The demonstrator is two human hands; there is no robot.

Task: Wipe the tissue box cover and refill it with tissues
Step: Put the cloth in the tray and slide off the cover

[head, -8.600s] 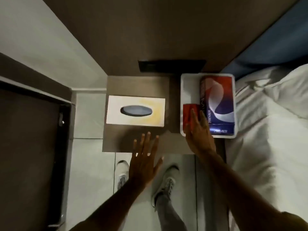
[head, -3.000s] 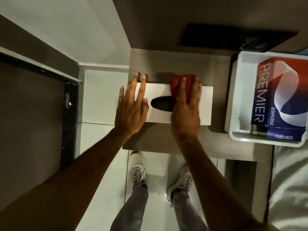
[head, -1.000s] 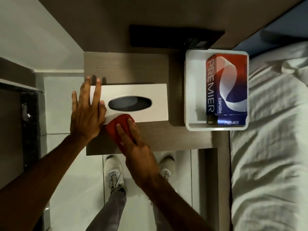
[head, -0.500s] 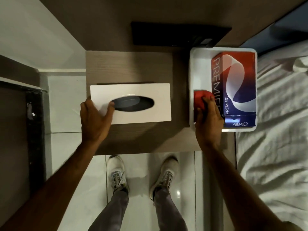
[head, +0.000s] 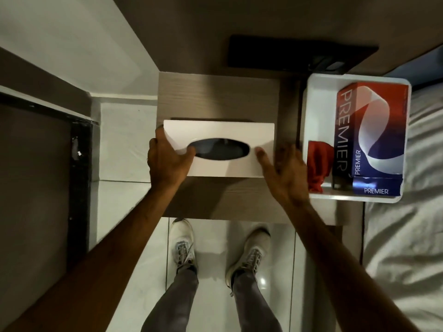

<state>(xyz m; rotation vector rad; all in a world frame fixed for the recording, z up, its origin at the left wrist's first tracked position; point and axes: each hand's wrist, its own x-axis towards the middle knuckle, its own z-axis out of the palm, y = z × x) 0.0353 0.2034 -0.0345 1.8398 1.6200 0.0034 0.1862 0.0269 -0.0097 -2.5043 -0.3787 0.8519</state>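
my left hand (head: 165, 161) grips the cover (head: 220, 149) by its left end, right hand (head: 285, 173) loose at the other end, cloth (head: 317, 164) sitting in the tray (head: 309, 111).

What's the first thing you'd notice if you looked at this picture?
The bright red and blue PREMIER tissue pack jumps out, standing in a white tray on the right with a crumpled red cloth beside it. In the middle, a white tissue box cover with a dark oval slot sits on the wooden table, gripped by the left hand while the right hand reaches for its other end.
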